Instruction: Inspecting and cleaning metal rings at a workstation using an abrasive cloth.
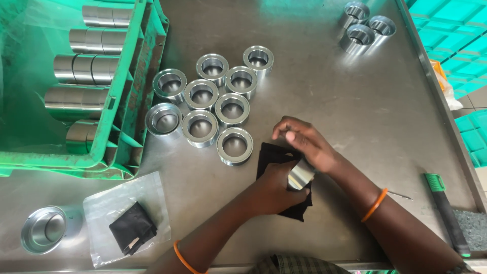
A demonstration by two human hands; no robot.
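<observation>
Near the table's point(355, 111) front edge, the left hand point(276, 190) closes around a polished steel ring point(300, 175) and black cloth point(274, 155); the right hand point(304, 142) curls, pinching the cloth over it. The ring looks heavy, rigid and slippery: grip its outer wall.

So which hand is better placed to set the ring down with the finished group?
Probably the right hand: it lies nearer the cluster of rings, while the left hand grips the metal ring against the black cloth.

Blk cloth point(271, 155), green crate point(137, 76), silver rings point(223, 101)
</observation>
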